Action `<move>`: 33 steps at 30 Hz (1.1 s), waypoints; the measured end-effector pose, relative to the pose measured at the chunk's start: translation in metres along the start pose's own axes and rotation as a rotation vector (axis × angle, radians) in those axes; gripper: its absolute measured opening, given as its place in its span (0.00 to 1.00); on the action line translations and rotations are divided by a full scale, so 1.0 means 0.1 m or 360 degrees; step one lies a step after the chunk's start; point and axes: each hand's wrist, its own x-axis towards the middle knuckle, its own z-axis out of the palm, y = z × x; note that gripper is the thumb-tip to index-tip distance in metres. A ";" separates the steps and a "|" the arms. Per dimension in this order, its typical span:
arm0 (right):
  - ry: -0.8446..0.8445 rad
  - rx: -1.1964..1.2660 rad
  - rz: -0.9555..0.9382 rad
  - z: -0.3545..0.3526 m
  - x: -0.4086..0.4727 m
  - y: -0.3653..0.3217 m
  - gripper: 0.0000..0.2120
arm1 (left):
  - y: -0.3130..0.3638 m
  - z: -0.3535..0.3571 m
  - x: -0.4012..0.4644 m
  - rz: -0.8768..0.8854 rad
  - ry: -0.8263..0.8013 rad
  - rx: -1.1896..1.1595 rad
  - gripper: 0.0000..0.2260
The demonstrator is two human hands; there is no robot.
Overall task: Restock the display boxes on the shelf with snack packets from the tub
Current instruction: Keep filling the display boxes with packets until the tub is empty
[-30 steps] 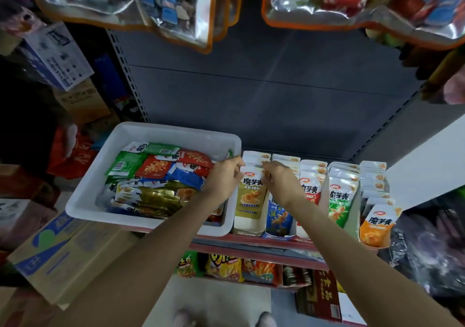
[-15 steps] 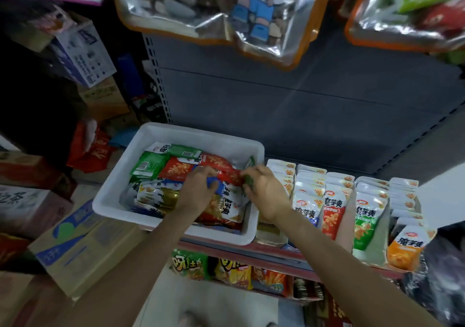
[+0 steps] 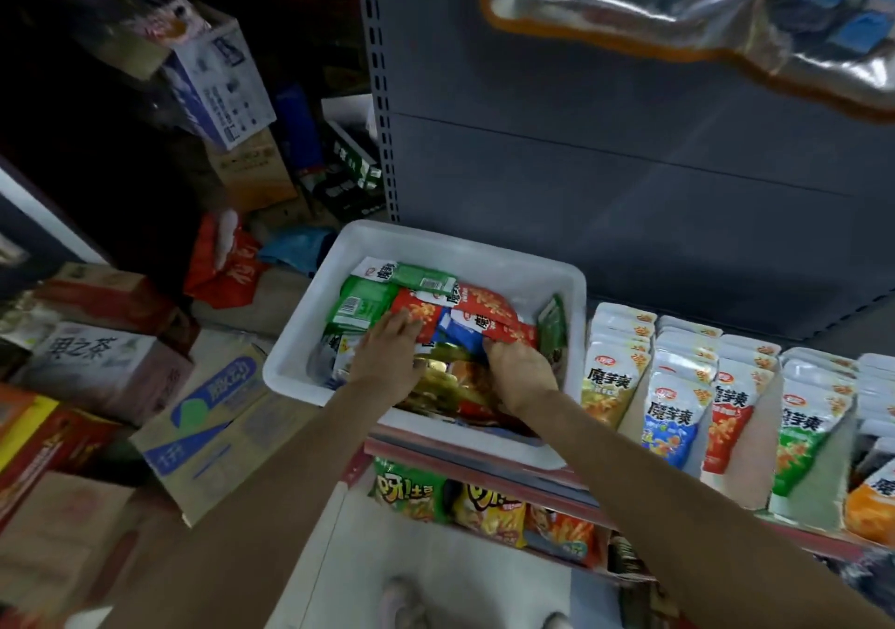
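The white plastic tub (image 3: pixel 542 284) sits on the shelf (image 3: pixel 484 464), its long side running along the shelf edge, and serves as the landmark here. Inside it lies a loose heap of snack packets (image 3: pixel 426 309) in green, red, blue and gold, mostly lying flat with their long axes pointing every which way; 1 green packet (image 3: pixel 552 323) stands on edge against the tub's right wall. Both hands are inside the tub. The left hand (image 3: pixel 387 352) lies flat on the heap with fingers straight and together, pressing on a red packet. The right hand (image 3: pixel 520 372) has its fingers curled down into the heap; whether they hold a packet cannot be told. Just right of the tub, display boxes (image 3: pixel 624 362) hold upright rows of packets facing forward.
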 end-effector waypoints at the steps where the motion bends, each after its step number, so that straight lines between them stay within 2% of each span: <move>1: 0.0042 0.0022 -0.0014 -0.02 -0.01 0.03 0.15 | 0.00 0.00 0.01 -0.0009 0.0032 -0.0085 0.28; 3: 0.0175 0.0141 -0.0029 -0.07 -0.04 0.11 0.14 | 0.01 0.00 0.01 -0.0023 0.0194 -0.0370 0.24; 5: 0.0261 0.0448 -0.0040 -0.12 -0.08 0.20 0.13 | 0.06 -0.02 0.00 -0.0003 0.0415 -0.0786 0.23; 8: 0.0242 0.0836 -0.0118 -0.22 -0.13 0.33 0.14 | 0.20 -0.14 -0.06 0.0124 0.0531 -0.1183 0.25; 11: 0.0311 0.1029 -0.0158 -0.31 -0.24 0.44 0.11 | 0.38 -0.29 -0.10 0.0213 0.0575 -0.1333 0.11; 13: 0.0419 0.1276 -0.0039 -0.37 -0.30 0.53 0.06 | 0.51 -0.36 -0.12 0.0224 0.0624 -0.1387 0.02; 14: 0.0461 0.1438 0.0062 -0.40 -0.32 0.60 0.03 | 0.57 -0.37 -0.12 0.0230 0.0651 -0.1418 0.02; 17: 0.0522 0.2043 0.0376 -0.46 -0.44 0.82 0.05 | 0.73 -0.36 -0.07 0.0157 0.0676 -0.1622 0.02; 20: 0.0535 0.2563 0.0495 -0.49 -0.60 1.03 0.05 | 1.00 -0.30 -0.03 0.0021 0.0621 -0.1746 0.06; 22: 0.0644 0.2564 0.0506 -0.52 -0.74 1.18 0.05 | 1.22 -0.23 -0.01 0.0002 0.0495 -0.1761 0.05; 25: 0.0765 0.2351 0.0442 -0.62 -0.95 1.45 0.07 | 1.58 -0.13 -0.03 0.0030 0.0269 -0.1744 0.07; 28: 0.0772 0.1947 0.0379 -0.68 -1.13 1.76 0.06 | 1.88 -0.03 -0.08 0.0111 0.0249 -0.1564 0.15; 30: 0.0736 0.1748 0.0324 -0.71 -1.25 1.94 0.03 | 2.06 0.05 -0.12 0.0200 0.0252 -0.1511 0.14; 33: 0.0661 0.1580 0.0251 -0.77 -1.42 2.11 0.11 | 2.27 0.19 -0.20 0.0332 0.0173 -0.1231 0.13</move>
